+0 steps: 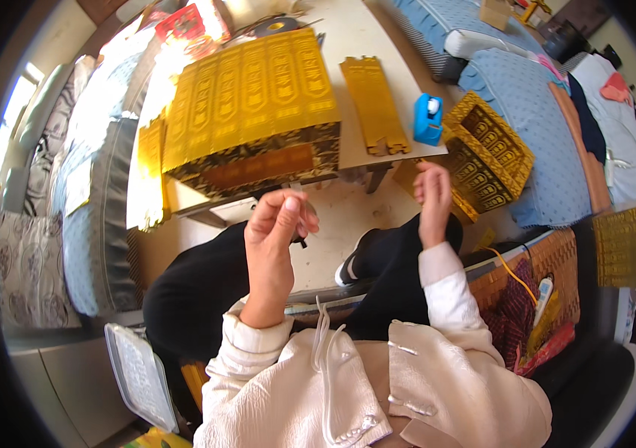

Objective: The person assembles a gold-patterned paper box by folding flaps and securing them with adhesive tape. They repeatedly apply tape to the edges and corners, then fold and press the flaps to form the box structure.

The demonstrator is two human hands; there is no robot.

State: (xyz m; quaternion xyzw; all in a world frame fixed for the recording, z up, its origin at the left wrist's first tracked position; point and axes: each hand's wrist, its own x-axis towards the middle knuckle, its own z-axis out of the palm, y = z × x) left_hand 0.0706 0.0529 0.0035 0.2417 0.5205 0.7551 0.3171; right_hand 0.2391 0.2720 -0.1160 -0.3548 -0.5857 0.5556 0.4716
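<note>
Evidently, the gold box (251,97) stands just beyond the left hand (277,222), pinched nearly closed, apparently on 1 clear strip (296,187); the right hand (434,196) curls loosely, closure and contents indeterminate. Taping appears in hand; the next move calls for steady placement.

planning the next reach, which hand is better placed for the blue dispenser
Probably the right hand: it is just below the blue dispenser in the picture, while the left hand is farther off, near the big gold box.
</note>
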